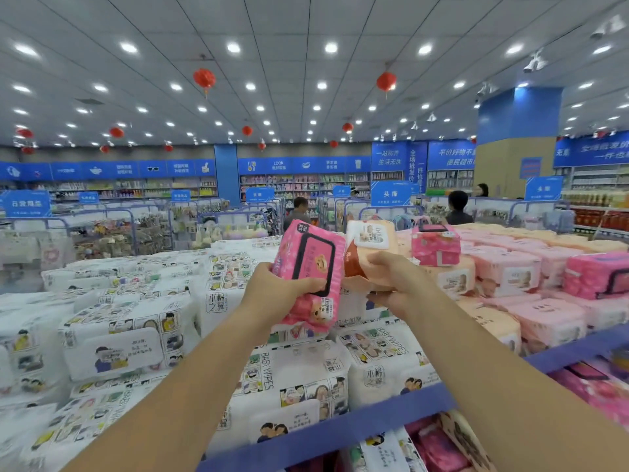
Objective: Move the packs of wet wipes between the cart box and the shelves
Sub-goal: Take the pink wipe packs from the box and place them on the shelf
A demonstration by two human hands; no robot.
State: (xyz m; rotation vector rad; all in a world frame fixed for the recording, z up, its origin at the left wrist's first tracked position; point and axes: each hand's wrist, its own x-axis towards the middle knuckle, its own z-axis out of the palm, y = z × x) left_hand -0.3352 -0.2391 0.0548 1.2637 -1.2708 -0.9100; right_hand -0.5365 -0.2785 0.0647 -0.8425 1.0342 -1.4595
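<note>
While both arms reach forward over the shelf edge [340, 429], each hand holds one pack above the stacked display. The left hand [272, 294] grips a bright pink pack [308, 274], thumb across its front beside the black-framed flap and fingers behind; the pack stands almost on end, long axis running up and slightly right, a cartoon bear printed on it and a white price sticker reading "3.00" near its lower end. Just right of the pink pack, touching or nearly touching it, the right hand [398, 281] clasps a peach pack [369, 253] from below and from the side, fingers curled over its front; its white lid label faces up and away, and "80" shows on its left side. Below the pink pack lie white packs [374, 349] printed "BABY WIPES" with cartoon panels. Right of the pink pack, pale pink packs [503, 270] fill the shelf. Beyond it, a blue sign [391, 194] reads "头饰".
</note>
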